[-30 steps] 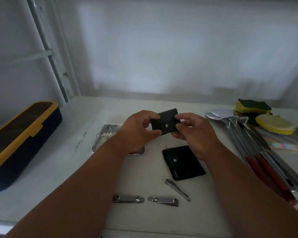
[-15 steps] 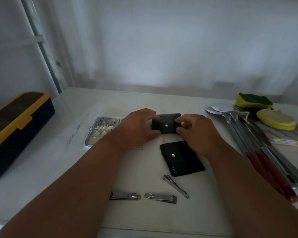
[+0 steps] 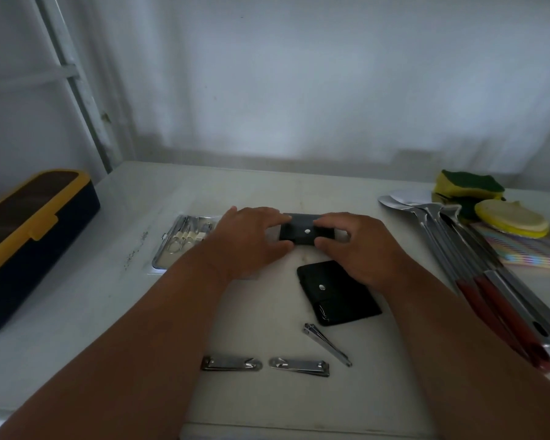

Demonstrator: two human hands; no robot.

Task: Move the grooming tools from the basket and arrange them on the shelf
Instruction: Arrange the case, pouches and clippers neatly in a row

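Black small pouch (image 3: 305, 230) pinched by left hand (image 3: 248, 241) and right hand (image 3: 356, 249), beside larger pouch (image 3: 337, 293), clippers (image 3: 299, 366).

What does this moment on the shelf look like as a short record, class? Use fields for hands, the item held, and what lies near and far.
left hand: grips small black pouch, left end
right hand: grips pouch, right end
pouch position: low, at the shelf surface; contact unclear
near front: three nail clippers
middle: larger black pouch, lying flat
left: open manicure kit, partly hidden; yellow-lidded box
right: spoons, sponges
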